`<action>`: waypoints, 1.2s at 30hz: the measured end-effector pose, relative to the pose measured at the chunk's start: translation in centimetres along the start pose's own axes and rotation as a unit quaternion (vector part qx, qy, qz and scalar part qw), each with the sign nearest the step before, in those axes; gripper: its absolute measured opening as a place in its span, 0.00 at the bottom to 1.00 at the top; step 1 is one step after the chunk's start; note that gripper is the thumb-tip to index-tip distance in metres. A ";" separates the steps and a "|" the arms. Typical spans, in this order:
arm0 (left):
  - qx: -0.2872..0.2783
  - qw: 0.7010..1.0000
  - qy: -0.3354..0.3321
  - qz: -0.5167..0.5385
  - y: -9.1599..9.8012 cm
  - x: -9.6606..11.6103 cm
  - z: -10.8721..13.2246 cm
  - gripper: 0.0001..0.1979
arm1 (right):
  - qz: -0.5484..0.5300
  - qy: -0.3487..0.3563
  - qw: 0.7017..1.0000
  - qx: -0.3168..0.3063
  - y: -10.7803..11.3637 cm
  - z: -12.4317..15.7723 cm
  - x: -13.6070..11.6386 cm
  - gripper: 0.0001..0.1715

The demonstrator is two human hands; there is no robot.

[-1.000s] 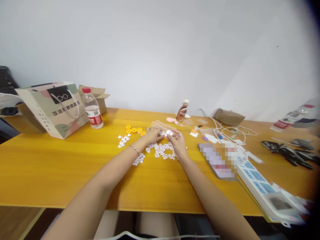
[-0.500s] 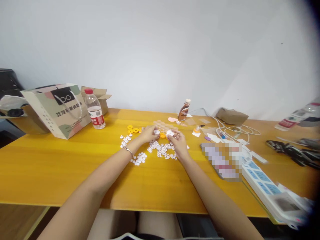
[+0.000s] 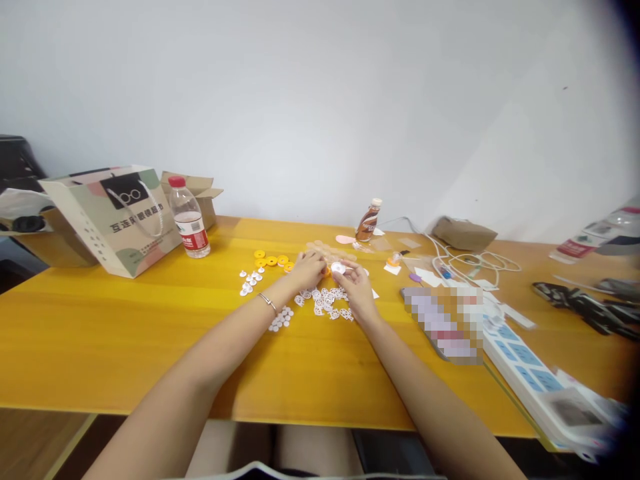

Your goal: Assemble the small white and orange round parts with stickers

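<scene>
My right hand (image 3: 358,285) pinches a small white round piece (image 3: 339,267) between thumb and fingers, a little above the table. Beside it on the left, my left hand (image 3: 309,268) has its fingers closed, pointing down near a yellow disc (image 3: 327,272); what they hold, if anything, is hidden. Below the hands lie several white cut-out pieces (image 3: 327,300) with openwork patterns. Yellow rings (image 3: 271,261) are left of my left hand, with white pegged discs (image 3: 249,287) nearer to me. Small flat white discs (image 3: 283,320) lie below my left wrist, partly covered by it.
On the left stand a paper bag (image 3: 135,227), a water bottle (image 3: 189,220) and a cardboard box (image 3: 207,200). A brown drink bottle (image 3: 369,221) is behind the hands. To the right lie a phone (image 3: 443,327), a power strip (image 3: 530,373) and white cables (image 3: 450,257).
My left hand has moved right, towards my right hand, and the white round piece at its fingertips is out of sight. My right hand stays nearly in place with its white piece.
</scene>
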State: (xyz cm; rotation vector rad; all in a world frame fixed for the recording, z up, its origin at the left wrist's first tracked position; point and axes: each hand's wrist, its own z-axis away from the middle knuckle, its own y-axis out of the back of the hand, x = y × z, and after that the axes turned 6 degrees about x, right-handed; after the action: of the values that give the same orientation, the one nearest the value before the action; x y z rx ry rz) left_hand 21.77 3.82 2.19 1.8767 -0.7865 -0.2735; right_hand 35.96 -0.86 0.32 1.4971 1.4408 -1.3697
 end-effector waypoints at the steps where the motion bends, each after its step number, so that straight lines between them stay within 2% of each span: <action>1: 0.012 1.000 0.004 0.013 0.5 0.1 0.2 0.05 | -0.001 0.001 1.000 -0.002 0.0 0.0 0.0 0.25; 4: 0.055 0.996 0.012 0.075 2.5 0.5 1.8 0.04 | 0.002 0.001 1.000 -0.008 -0.2 0.4 -0.2 0.25; 7: 0.080 0.984 0.002 0.158 4.4 0.5 4.8 0.02 | 0.010 -0.001 1.000 -0.026 -0.7 1.1 -0.3 0.24; 10: 0.090 0.962 0.026 0.257 4.9 -0.3 7.8 0.03 | 0.021 -0.013 0.998 -0.064 -1.6 2.1 -0.2 0.24; 13: 0.114 0.914 0.096 0.377 4.3 -1.3 9.8 0.07 | 0.039 -0.030 0.993 -0.111 -2.5 3.2 -0.2 0.25; 17: 0.116 0.828 0.148 0.528 3.7 -2.0 10.4 0.15 | 0.039 -0.052 0.987 -0.149 -3.2 4.2 -0.4 0.25; 19: 0.102 0.814 0.147 0.553 3.8 -1.8 10.3 0.19 | 0.045 -0.053 0.985 -0.156 -3.3 4.4 -0.5 0.25; 24: 0.076 0.833 0.138 0.531 4.0 -1.3 10.4 0.20 | 0.061 -0.049 0.983 -0.164 -3.3 4.7 -0.9 0.24; 30: 0.073 0.868 0.143 0.470 3.2 -1.1 10.5 0.19 | 0.074 -0.041 0.980 -0.178 -3.5 4.9 -0.6 0.20; 36: 0.111 0.895 0.139 0.408 2.8 -0.6 10.6 0.15 | 0.078 -0.018 0.979 -0.189 -3.5 5.0 0.2 0.21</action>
State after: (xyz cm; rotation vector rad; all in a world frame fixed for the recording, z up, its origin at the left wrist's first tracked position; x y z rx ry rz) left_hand 14.71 -4.28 -0.09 1.5683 -1.3564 0.6235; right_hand 31.40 -4.83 -0.45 1.2979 1.4320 -0.9588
